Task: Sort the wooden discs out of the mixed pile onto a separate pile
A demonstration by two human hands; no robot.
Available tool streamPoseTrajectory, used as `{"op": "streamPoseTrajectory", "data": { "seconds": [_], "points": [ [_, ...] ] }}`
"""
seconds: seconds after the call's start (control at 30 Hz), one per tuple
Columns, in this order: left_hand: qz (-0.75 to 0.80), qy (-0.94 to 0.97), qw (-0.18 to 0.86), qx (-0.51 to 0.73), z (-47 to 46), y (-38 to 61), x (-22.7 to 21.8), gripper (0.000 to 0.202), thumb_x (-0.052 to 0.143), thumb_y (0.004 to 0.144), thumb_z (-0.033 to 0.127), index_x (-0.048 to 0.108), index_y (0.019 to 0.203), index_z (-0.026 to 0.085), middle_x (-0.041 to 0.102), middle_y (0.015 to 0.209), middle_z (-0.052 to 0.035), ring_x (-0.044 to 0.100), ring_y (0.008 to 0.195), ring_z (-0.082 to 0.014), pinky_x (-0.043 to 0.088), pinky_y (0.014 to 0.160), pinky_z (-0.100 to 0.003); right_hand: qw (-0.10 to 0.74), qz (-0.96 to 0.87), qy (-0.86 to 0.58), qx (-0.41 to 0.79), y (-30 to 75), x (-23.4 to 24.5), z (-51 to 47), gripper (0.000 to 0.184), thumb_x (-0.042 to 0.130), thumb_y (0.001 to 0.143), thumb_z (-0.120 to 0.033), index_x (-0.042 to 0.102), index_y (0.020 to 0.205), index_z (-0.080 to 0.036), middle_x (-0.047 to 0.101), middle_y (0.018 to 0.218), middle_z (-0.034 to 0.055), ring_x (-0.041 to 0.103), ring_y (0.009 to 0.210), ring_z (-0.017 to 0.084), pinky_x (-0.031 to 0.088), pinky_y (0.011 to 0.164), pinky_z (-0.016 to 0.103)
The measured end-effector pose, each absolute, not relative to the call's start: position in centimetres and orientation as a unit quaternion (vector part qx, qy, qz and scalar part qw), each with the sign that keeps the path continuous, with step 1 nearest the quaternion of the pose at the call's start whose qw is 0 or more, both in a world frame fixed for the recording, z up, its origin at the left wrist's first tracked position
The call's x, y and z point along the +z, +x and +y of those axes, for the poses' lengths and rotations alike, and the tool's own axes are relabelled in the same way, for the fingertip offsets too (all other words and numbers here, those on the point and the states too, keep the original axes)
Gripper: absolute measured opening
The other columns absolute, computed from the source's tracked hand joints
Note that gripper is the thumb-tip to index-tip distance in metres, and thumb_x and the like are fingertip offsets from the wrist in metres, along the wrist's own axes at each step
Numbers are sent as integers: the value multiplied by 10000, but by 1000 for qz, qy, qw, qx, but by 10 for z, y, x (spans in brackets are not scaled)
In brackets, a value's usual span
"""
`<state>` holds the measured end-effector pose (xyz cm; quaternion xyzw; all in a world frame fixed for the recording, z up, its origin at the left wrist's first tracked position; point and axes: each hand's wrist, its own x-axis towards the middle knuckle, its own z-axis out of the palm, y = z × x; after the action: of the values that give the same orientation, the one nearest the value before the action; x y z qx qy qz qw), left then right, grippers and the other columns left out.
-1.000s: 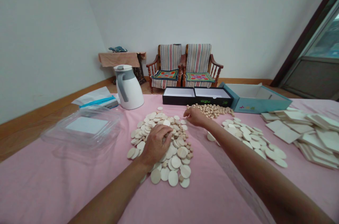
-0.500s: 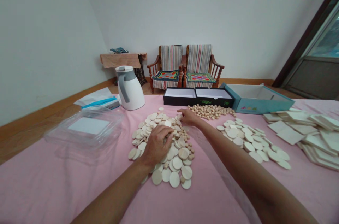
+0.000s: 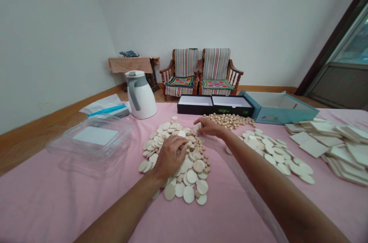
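Note:
A heaped mix of round wooden discs and small wooden cubes covers the middle of the pink cloth. My left hand rests on the heap's left side, palm down. Its thumb stands apart from the bent fingers, and its fingertips are partly hidden among the discs. At the heap's far right edge, my right hand pinches a pale wooden disc between thumb and fingers. Beyond that hand lies a pile of small wooden cubes. To the right, under and past my forearm, spreads a second pile of discs.
Square wooden boards are stacked at far right. Behind stand a black two-part box and a blue box. At left are a clear plastic container, a white jug and a tissue pack.
My right hand has shifted slightly right and now shows a disc at its fingers. Another disc appears at the left edge of the right-hand pile. My left hand stays nearly still.

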<state>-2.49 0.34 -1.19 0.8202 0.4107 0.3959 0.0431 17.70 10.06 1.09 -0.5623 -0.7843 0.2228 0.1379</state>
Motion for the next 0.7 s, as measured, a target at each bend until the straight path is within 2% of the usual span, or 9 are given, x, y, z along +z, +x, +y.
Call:
{"op": "streamPoseTrajectory", "data": {
  "seconds": [0.1,0.17,0.3,0.43,0.57,0.7],
  "points": [
    [413,819,42,397,4,-25,-12,158,544,850,170,645,972,183,666,958,-61,577,940,-200,459,859,-383,116,-803,-529,248,174,14,95,380,617,666,-96,673,1031,-184,676,879,8,579,741,122,420,637,196],
    [410,820,41,397,4,-25,-12,163,543,849,169,647,974,185,667,960,-63,579,941,-200,460,861,-383,115,-805,-530,241,170,14,93,333,597,672,-90,694,981,-167,684,907,35,587,784,146,418,670,211],
    [407,824,37,392,5,-26,-13,169,545,847,170,645,983,185,667,969,-63,576,957,-205,458,865,-388,134,-795,-556,202,167,12,85,292,564,724,-111,667,997,-107,675,946,105,581,817,176,393,684,234],
    [402,828,33,390,6,-27,-14,175,539,851,175,644,990,184,669,978,-60,577,962,-204,457,870,-388,163,-779,-583,166,189,16,64,238,536,783,-138,605,1009,-116,659,941,95,555,786,149,350,643,218],
    [398,828,29,394,9,-27,-15,172,545,847,188,648,985,180,675,976,-63,584,959,-207,461,872,-389,185,-740,-637,111,248,27,37,148,501,815,-161,568,943,-126,646,902,89,540,741,144,313,604,221],
    [394,828,24,398,10,-28,-17,174,545,850,202,650,986,176,677,972,-64,586,959,-210,460,877,-389,167,-662,-729,44,318,30,15,158,478,835,-209,559,947,-131,647,900,112,560,751,171,309,594,241]
  ]
}}
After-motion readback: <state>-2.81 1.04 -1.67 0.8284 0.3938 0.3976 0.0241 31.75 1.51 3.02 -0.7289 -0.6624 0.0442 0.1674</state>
